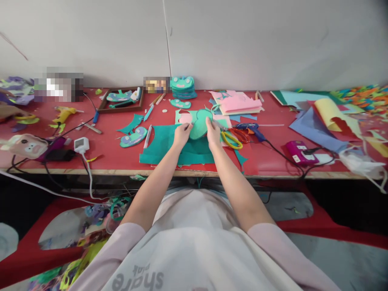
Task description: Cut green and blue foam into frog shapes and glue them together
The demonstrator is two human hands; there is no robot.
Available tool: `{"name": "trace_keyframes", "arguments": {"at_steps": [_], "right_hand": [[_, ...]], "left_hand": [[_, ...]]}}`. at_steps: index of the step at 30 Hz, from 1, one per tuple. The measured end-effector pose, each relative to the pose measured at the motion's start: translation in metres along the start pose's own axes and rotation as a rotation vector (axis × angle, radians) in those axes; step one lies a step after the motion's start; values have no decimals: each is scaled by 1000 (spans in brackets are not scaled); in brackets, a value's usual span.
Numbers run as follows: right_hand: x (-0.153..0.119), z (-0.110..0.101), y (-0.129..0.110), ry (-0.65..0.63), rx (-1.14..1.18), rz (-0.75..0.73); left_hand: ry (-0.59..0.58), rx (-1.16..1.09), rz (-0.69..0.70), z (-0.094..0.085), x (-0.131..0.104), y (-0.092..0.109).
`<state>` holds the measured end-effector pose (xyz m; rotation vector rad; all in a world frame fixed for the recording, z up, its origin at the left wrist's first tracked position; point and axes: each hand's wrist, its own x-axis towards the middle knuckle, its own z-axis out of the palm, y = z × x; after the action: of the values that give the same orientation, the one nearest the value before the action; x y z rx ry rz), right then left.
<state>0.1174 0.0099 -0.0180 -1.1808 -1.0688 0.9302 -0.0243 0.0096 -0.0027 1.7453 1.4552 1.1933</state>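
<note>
A light green felt cutout (200,124) with a rounded outline is held up between my two hands. My left hand (183,134) pinches its left edge, and my right hand (213,131) grips its right side with the thumb on top. Beneath them lies a large dark teal felt sheet (160,141) along the table's front. Scissors with yellow handles (232,140) rest just right of my right hand. Left of the sheet are a white pen (148,136) and a teal felt piece with lilac patches (133,137).
At the back stand a stack of teal frog-like felt faces (183,87) and a brown tray (121,108). Pink felt (241,103), a blue glue gun (254,131) and a purple power socket (298,153) are rightward. A yellow glue gun (64,115) lies left.
</note>
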Motion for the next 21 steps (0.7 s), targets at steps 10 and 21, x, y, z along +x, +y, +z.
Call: {"name": "trace_keyframes", "arguments": {"at_steps": [10,21], "right_hand": [[-6,7,-8,19,104,91],[-16,11,-17,-130,65,60]], "left_hand": [[99,-118,-115,0,5,-2],[252,-104,-57,-4,4,0]]}}
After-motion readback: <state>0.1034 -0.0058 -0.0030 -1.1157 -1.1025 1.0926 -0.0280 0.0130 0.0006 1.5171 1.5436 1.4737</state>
